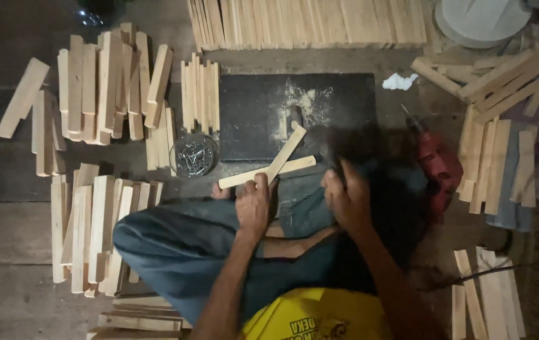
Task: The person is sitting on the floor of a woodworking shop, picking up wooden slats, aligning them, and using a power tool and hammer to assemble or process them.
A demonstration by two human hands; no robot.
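Pinning crossed wooden slats (pixel 274 166), left hand (pixel 253 204), right hand (pixel 345 200) raised

- A single view, from a camera worn on the person's head.
- It faces almost straight down over the seated person's lap and forearms.
- It sits near enough that the dark rectangular work slab (pixel 263 116) fills the middle.
- Stacks of pale wooden slats (pixel 102 85) ring the edges on the wooden floor (pixel 5 239).

left hand (pixel 253 204) pins two crossed wood strips (pixel 274 165) at dark block (pixel 263 116) edge; right hand (pixel 347 198) grips blurred tool, nail bowl (pixel 194 155) beside, red drill (pixel 436 165) at right
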